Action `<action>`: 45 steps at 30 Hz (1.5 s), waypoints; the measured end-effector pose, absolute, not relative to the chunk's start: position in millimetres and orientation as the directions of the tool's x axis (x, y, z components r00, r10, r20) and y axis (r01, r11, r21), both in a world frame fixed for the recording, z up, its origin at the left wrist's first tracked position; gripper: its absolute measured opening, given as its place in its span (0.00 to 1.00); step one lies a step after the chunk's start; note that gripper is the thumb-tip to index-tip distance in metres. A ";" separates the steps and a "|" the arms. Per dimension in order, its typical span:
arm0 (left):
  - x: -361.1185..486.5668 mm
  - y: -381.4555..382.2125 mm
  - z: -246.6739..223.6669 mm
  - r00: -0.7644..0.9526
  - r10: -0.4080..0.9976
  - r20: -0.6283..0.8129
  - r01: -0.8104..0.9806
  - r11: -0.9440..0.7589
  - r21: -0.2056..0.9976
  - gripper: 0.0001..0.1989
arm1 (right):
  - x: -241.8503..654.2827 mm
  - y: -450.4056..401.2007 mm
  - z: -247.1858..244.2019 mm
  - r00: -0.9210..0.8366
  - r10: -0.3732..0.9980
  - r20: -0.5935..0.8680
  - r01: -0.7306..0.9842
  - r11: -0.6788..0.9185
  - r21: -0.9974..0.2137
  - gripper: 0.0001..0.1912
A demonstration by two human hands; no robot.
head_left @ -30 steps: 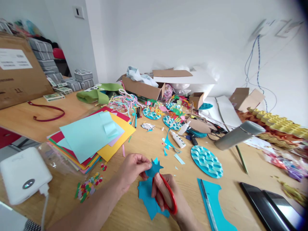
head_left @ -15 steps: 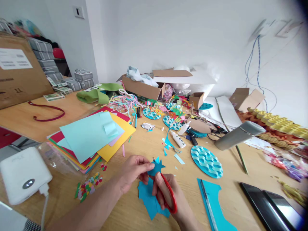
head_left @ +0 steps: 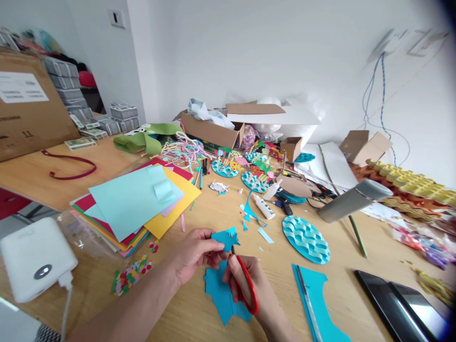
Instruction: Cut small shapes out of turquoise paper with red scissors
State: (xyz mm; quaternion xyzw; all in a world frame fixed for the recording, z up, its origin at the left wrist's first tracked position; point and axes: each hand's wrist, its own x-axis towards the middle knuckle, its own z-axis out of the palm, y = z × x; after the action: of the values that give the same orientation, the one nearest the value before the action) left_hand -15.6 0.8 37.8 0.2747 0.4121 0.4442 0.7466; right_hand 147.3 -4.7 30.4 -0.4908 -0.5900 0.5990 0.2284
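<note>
My left hand (head_left: 201,249) pinches a small blue paper piece (head_left: 223,239) with jagged points on its right side. Red-handled scissors (head_left: 252,289) are in my right hand (head_left: 245,280), their dark tip just below the piece's right part. Under both hands, larger blue paper pieces (head_left: 224,308) with spiky edges lie on the wooden table. To the right rests an oval with a wavy light-blue pattern (head_left: 306,239). A blue paper offcut (head_left: 317,304) with a curved edge lies nearer the front, a pen on top of it.
Coloured paper sheets (head_left: 124,199) are stacked at left, behind paper dots (head_left: 131,278) and a white power bank (head_left: 37,261). A glue bottle (head_left: 263,206), a grey flask (head_left: 354,202) and two dark phones (head_left: 388,304) are to the right. Boxes line the wall.
The small paper piece is turned, showing a broader blue side to the left. The scissors and my right hand have shifted slightly left, and the blades now show below the paper.
</note>
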 end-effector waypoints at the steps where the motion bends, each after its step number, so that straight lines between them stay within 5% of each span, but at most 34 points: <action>1: -16.4 0.7 37.3 0.254 0.896 -0.364 -0.435 0.442 0.785 0.07 | 147.0 -4.6 30.9 -0.413 0.853 -0.320 0.306 -0.201 -0.931 0.37; 23: -24.9 9.8 39.5 -0.046 0.970 -0.239 -0.372 0.205 0.905 0.09 | 155.6 -2.5 36.0 -0.509 0.800 -0.319 0.212 -0.243 -0.947 0.36; 45: -18.6 5.8 46.8 -0.032 0.978 -0.205 -0.152 0.198 0.968 0.10 | 153.6 -2.2 36.8 -0.494 0.790 -0.364 0.244 -0.276 -0.930 0.37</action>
State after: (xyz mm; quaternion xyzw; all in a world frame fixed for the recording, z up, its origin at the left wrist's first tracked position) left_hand -18.6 5.8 46.8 0.3959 0.5215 0.4941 0.5720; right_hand 153.6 -2.2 36.8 -0.4575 -0.5646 0.6546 0.2085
